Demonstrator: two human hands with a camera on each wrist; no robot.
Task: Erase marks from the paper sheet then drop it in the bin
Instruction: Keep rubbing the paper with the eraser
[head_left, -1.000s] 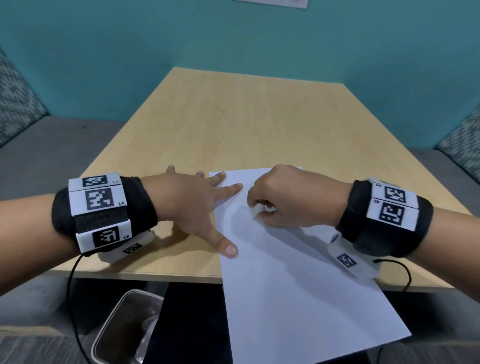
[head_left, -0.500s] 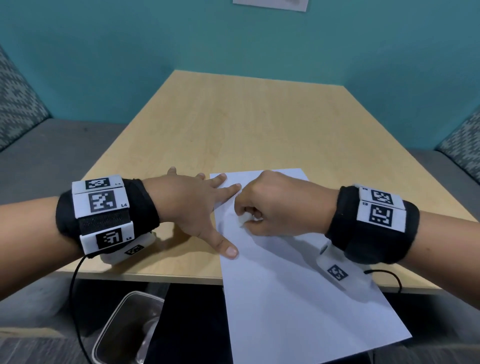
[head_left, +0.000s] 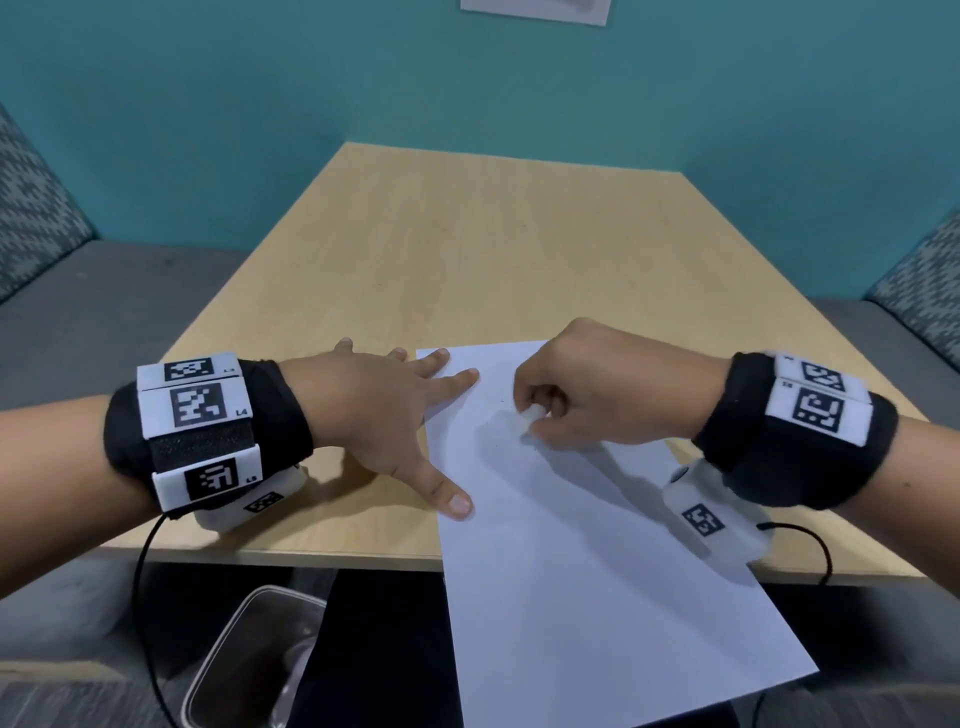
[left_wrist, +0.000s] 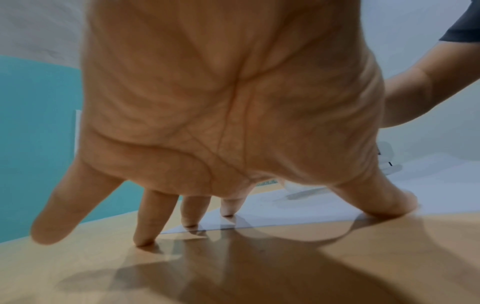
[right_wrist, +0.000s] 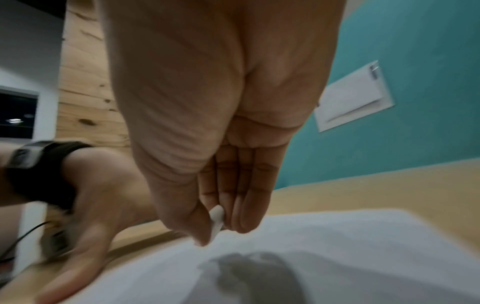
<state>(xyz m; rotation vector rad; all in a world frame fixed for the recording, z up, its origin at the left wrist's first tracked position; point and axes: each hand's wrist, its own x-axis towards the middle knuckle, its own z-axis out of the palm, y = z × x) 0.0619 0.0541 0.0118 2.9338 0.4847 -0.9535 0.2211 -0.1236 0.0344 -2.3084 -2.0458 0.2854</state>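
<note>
Keep the spread left hand (head_left: 382, 410) pressing flat on the thin white paper sheet (head_left: 587, 582) at lower middle of the pale wooden desk (head_left: 493, 249), and rub softly with the small white eraser (head_left: 532, 414) pinched in the curled right hand (head_left: 597, 384) fingers (right_wrist: 241, 205).

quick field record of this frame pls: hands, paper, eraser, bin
left hand: spread flat, fingertips and thumb pressing the left edge of the white paper sheet
right hand: pinches a small white eraser over the sheet
paper: on the light wooden table, near end overhanging the table edge
marks: faint specks near the eraser, barely legible
bin: clear plastic bin on the floor, below left
</note>
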